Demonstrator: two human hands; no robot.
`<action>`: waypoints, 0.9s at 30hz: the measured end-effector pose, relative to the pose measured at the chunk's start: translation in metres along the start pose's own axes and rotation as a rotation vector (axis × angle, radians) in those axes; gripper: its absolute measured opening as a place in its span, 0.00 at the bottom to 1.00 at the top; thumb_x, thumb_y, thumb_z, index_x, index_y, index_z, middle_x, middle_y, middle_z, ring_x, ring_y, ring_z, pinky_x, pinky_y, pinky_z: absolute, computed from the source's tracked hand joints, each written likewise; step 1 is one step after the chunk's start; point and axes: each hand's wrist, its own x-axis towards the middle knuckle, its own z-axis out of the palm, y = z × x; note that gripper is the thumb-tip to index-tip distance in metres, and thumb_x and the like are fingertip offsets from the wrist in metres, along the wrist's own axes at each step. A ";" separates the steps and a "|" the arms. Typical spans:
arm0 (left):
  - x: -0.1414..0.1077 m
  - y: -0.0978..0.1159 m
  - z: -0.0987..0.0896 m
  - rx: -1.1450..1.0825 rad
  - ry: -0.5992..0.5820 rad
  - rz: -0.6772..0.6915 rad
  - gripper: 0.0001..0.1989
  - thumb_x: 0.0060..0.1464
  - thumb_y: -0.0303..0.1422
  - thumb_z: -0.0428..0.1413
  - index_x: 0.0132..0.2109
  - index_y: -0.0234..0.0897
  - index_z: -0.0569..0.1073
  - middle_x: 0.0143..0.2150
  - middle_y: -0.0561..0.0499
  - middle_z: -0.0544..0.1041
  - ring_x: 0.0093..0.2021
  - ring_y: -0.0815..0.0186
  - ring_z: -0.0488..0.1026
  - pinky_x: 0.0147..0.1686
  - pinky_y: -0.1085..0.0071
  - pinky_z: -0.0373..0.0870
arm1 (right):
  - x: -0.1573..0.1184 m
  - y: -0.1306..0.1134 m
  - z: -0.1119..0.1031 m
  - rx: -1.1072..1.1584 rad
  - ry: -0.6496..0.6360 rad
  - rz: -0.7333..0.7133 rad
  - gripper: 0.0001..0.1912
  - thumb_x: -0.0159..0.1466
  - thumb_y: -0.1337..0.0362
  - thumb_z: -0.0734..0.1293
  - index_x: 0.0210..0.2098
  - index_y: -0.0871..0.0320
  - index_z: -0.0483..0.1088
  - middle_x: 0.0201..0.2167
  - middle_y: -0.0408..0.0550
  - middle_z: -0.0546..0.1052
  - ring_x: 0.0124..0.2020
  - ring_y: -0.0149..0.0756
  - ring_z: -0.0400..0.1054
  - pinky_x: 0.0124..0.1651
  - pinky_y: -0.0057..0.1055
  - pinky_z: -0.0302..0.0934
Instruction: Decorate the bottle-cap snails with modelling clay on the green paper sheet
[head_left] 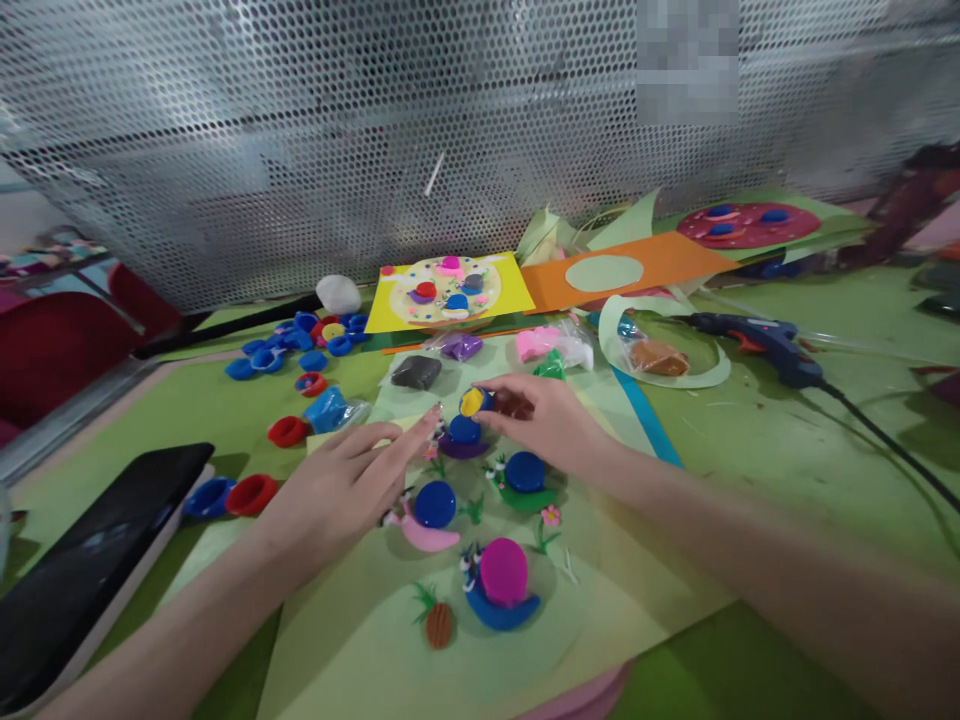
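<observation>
While the left hand [330, 495] lies open beside the purple snail [466, 449], the right hand [553, 418] pinches, I think, a yellow-filled cap [472, 402], work needing steadiness

Apparently a craft workspace, with glue gun [765, 340] and modelling clay [416, 372].

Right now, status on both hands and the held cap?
Right hand gripping yellow-filled blue cap by the purple snail. Left hand extended beside it, no visible grip. Glue gun off right, clear of both.
</observation>
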 end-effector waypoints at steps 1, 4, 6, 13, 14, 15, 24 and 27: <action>0.000 0.000 0.000 0.002 0.027 0.002 0.32 0.58 0.26 0.43 0.66 0.42 0.39 0.39 0.47 0.76 0.42 0.57 0.71 0.34 0.66 0.69 | 0.000 0.000 0.000 0.002 -0.001 0.000 0.17 0.55 0.61 0.68 0.44 0.61 0.71 0.29 0.46 0.75 0.26 0.29 0.65 0.31 0.28 0.62; 0.003 0.002 -0.001 0.014 0.017 -0.005 0.31 0.58 0.26 0.42 0.66 0.42 0.40 0.40 0.47 0.75 0.41 0.58 0.71 0.34 0.66 0.69 | -0.001 0.001 0.000 0.002 -0.008 0.000 0.17 0.56 0.60 0.68 0.43 0.60 0.71 0.29 0.46 0.75 0.26 0.29 0.65 0.31 0.28 0.63; 0.004 0.004 -0.002 0.016 -0.024 0.000 0.31 0.58 0.25 0.41 0.66 0.42 0.40 0.42 0.46 0.75 0.42 0.59 0.71 0.34 0.67 0.69 | -0.002 0.000 0.000 -0.008 -0.014 -0.001 0.17 0.56 0.60 0.67 0.43 0.60 0.71 0.29 0.46 0.75 0.27 0.29 0.65 0.31 0.28 0.63; 0.004 0.005 -0.003 -0.021 -0.040 -0.031 0.32 0.56 0.25 0.42 0.66 0.42 0.42 0.42 0.47 0.75 0.41 0.59 0.72 0.35 0.67 0.70 | 0.000 0.000 -0.001 0.019 -0.014 -0.001 0.17 0.55 0.61 0.68 0.44 0.60 0.71 0.28 0.45 0.75 0.26 0.29 0.65 0.31 0.28 0.63; 0.005 0.005 -0.003 -0.027 -0.038 -0.039 0.31 0.56 0.25 0.42 0.66 0.42 0.43 0.41 0.47 0.76 0.41 0.59 0.72 0.35 0.67 0.70 | 0.000 0.000 0.000 0.015 -0.013 0.000 0.17 0.55 0.61 0.68 0.44 0.60 0.71 0.28 0.45 0.74 0.26 0.28 0.65 0.31 0.28 0.62; 0.005 0.005 -0.003 -0.027 -0.043 -0.050 0.31 0.56 0.25 0.42 0.65 0.42 0.45 0.41 0.48 0.76 0.40 0.59 0.73 0.35 0.67 0.70 | 0.000 -0.001 0.000 0.010 -0.011 0.002 0.17 0.55 0.61 0.68 0.44 0.60 0.71 0.27 0.45 0.74 0.26 0.28 0.64 0.30 0.27 0.62; 0.007 0.008 -0.007 -0.072 0.169 -0.081 0.29 0.60 0.29 0.45 0.65 0.38 0.44 0.42 0.49 0.78 0.45 0.60 0.72 0.43 0.64 0.70 | 0.000 -0.003 -0.002 -0.015 0.007 -0.012 0.16 0.55 0.62 0.68 0.43 0.58 0.70 0.27 0.43 0.73 0.26 0.28 0.64 0.30 0.26 0.61; 0.007 0.012 -0.007 -0.064 0.241 -0.147 0.26 0.58 0.38 0.49 0.61 0.37 0.53 0.45 0.46 0.76 0.49 0.57 0.70 0.47 0.62 0.68 | -0.003 -0.008 -0.001 -0.050 -0.018 -0.098 0.16 0.55 0.65 0.68 0.44 0.58 0.69 0.30 0.44 0.74 0.30 0.30 0.66 0.35 0.28 0.63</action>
